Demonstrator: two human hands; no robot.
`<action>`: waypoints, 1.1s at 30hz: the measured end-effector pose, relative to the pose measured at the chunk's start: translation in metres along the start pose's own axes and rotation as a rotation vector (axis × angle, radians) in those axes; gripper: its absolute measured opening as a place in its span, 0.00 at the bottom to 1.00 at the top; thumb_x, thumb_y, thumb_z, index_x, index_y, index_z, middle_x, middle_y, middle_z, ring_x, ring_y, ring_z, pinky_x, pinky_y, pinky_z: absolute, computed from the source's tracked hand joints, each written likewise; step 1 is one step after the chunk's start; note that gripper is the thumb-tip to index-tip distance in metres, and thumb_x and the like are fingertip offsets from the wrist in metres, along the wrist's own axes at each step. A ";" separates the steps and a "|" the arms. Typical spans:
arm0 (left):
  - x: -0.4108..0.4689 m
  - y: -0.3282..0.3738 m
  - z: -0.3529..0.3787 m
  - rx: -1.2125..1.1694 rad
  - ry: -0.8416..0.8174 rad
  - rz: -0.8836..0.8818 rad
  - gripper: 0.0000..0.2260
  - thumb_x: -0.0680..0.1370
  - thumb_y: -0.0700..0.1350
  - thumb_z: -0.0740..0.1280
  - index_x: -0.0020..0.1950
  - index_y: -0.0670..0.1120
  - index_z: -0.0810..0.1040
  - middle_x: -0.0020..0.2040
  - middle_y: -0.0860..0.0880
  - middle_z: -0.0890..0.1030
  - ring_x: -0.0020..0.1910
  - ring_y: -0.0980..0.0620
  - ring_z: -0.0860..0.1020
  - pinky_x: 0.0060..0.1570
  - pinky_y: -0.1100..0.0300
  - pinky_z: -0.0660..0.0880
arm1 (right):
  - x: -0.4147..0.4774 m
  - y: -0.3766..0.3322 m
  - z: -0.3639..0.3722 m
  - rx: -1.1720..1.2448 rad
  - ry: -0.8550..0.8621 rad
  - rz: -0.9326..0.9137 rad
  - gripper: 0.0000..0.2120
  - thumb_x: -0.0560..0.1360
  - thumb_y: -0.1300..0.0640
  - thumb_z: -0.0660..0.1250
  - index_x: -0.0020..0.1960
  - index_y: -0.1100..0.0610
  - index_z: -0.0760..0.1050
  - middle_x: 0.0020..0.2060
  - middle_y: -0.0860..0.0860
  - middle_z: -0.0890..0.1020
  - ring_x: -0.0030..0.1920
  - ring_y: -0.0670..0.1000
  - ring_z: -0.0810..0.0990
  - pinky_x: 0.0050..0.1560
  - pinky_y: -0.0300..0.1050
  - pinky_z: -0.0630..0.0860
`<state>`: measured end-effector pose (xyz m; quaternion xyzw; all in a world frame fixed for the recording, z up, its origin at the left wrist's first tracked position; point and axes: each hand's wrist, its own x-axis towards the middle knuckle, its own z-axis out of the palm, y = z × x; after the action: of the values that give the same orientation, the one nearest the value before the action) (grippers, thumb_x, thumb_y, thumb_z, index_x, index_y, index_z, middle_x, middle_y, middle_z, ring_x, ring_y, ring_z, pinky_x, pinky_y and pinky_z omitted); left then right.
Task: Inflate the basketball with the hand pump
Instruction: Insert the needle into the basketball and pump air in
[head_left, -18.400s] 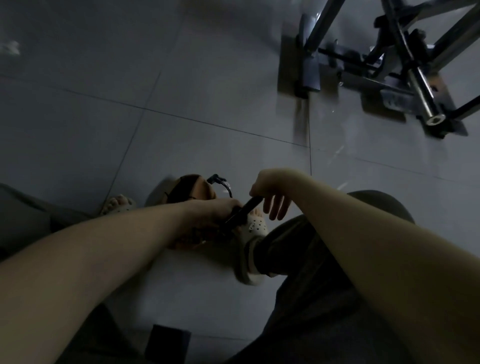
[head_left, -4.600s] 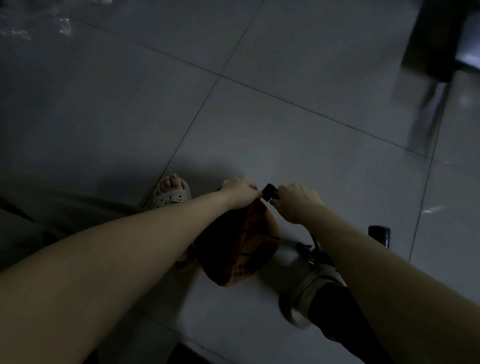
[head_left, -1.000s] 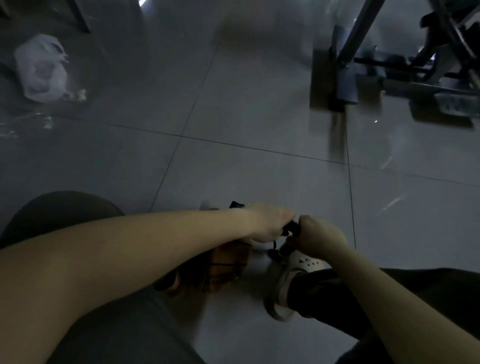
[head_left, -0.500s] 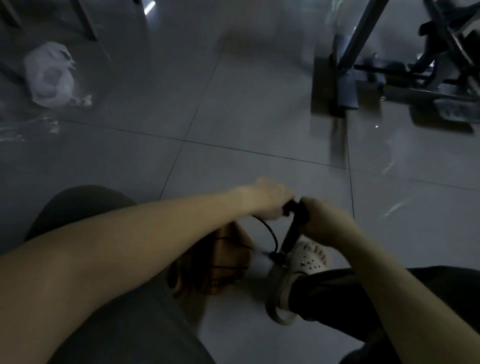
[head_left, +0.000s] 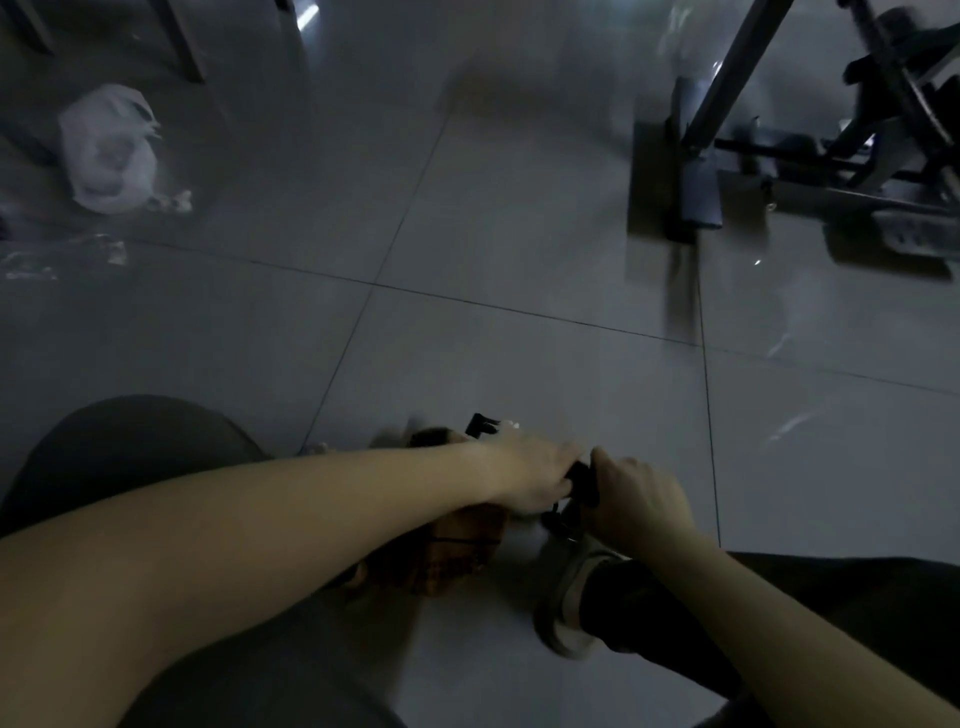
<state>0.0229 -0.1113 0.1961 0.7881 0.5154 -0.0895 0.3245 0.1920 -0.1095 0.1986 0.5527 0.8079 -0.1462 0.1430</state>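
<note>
The room is dim. A limp brown basketball (head_left: 457, 551) lies on the grey tiled floor between my feet, mostly covered by my left forearm. The black hand pump (head_left: 582, 483) stands by my right shoe (head_left: 571, 608). Both hands grip its black handle: my left hand (head_left: 535, 475) from the left, my right hand (head_left: 636, 501) from the right, fingers curled round it. The handle sits low, close to the pump's base. A black hose end (head_left: 480, 423) shows just beyond my left wrist. The pump barrel is hidden behind my hands.
A metal frame with bars and a flat foot (head_left: 696, 192) stands on the floor at the far right. A white plastic bag (head_left: 109, 150) lies far left, near dark furniture legs. My knees fill the lower left and lower right.
Half a second ago the handle was raised and the black barrel showed under my right hand; now both hands have pushed it down low. One second ago it was also low.
</note>
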 end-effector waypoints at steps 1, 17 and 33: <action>0.001 -0.002 0.008 0.006 -0.025 -0.011 0.13 0.83 0.53 0.56 0.65 0.48 0.65 0.52 0.45 0.79 0.45 0.46 0.76 0.48 0.48 0.70 | 0.002 -0.001 0.007 0.007 -0.036 -0.002 0.14 0.75 0.45 0.67 0.47 0.50 0.63 0.35 0.47 0.71 0.35 0.49 0.73 0.33 0.44 0.70; -0.017 0.008 -0.079 0.033 0.270 -0.042 0.04 0.82 0.52 0.61 0.52 0.53 0.69 0.45 0.52 0.75 0.42 0.52 0.74 0.41 0.54 0.70 | -0.006 0.000 -0.076 0.047 0.315 -0.081 0.12 0.75 0.44 0.67 0.48 0.50 0.68 0.37 0.46 0.74 0.35 0.49 0.75 0.38 0.49 0.79; 0.009 -0.002 0.018 -0.060 -0.012 -0.028 0.11 0.84 0.49 0.56 0.64 0.46 0.65 0.57 0.40 0.79 0.45 0.42 0.74 0.44 0.51 0.63 | 0.008 0.005 0.012 -0.031 -0.163 -0.092 0.20 0.76 0.49 0.66 0.61 0.56 0.62 0.55 0.56 0.76 0.55 0.60 0.79 0.44 0.49 0.71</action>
<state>0.0285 -0.1150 0.1770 0.7701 0.5270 -0.0832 0.3497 0.1945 -0.1055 0.1840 0.4990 0.8202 -0.1846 0.2101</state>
